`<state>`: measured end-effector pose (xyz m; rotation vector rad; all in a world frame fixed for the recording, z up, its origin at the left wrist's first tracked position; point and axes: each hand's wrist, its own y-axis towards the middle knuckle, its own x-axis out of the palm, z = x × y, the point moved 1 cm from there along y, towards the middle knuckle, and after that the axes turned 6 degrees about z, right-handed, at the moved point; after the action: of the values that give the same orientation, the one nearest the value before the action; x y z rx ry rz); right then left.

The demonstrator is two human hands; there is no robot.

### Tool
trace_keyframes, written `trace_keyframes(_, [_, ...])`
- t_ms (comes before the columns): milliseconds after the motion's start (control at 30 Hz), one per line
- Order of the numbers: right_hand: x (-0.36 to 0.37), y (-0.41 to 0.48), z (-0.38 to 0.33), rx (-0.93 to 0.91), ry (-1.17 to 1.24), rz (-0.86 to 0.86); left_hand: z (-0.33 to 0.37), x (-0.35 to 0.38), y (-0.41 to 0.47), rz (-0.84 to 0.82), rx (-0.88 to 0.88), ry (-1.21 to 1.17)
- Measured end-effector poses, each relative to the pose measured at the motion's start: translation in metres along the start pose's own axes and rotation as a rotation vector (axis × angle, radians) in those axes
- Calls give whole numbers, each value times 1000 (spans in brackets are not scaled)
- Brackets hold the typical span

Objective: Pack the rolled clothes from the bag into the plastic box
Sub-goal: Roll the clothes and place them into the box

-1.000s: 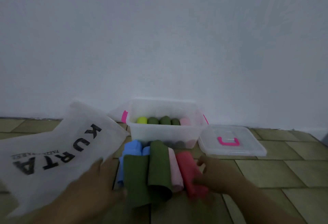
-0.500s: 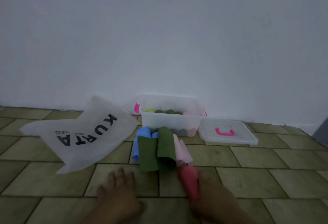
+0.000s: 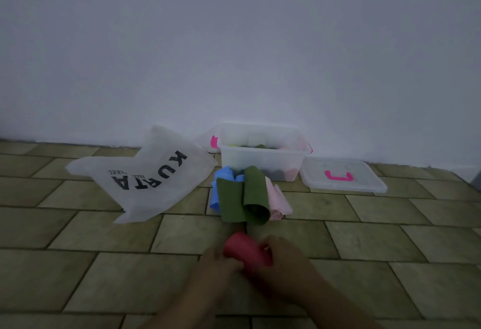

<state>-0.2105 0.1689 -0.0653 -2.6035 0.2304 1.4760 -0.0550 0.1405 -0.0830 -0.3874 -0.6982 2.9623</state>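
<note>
A red rolled cloth (image 3: 243, 249) is low in the middle of the tiled floor, gripped from both sides by my left hand (image 3: 221, 268) and my right hand (image 3: 283, 263). Beyond it lies a pile of rolls: two green rolls (image 3: 242, 198), a blue roll (image 3: 218, 188) and a pink roll (image 3: 277, 199). Behind the pile stands the clear plastic box (image 3: 260, 159) by the wall, holding several rolled clothes. The white bag (image 3: 145, 175) printed KURTA lies flat to the left.
The box's clear lid (image 3: 341, 176) with a pink handle lies on the floor right of the box. A white wall runs right behind the box. Olive floor tiles spread to both sides.
The red roll has come away from the pile toward me. My left hand has moved off the floor onto it, so both hands now hold it. The view has pulled back.
</note>
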Motion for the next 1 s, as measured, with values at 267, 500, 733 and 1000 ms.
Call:
trace_keyframes(267, [6, 0, -5, 64, 276, -164, 12, 14, -7, -54, -230, -394])
trace_keyframes(500, [7, -10, -8, 56, 495, -196, -3, 16, 10, 145, -244, -328])
trace_keyframes(733, [-5, 1, -1, 90, 621, -290, 10, 19, 11, 145, -45, -182])
trace_keyframes(1000, [-82, 61, 26, 243, 1038, -360, 127, -14, 36, -141, 463, 412])
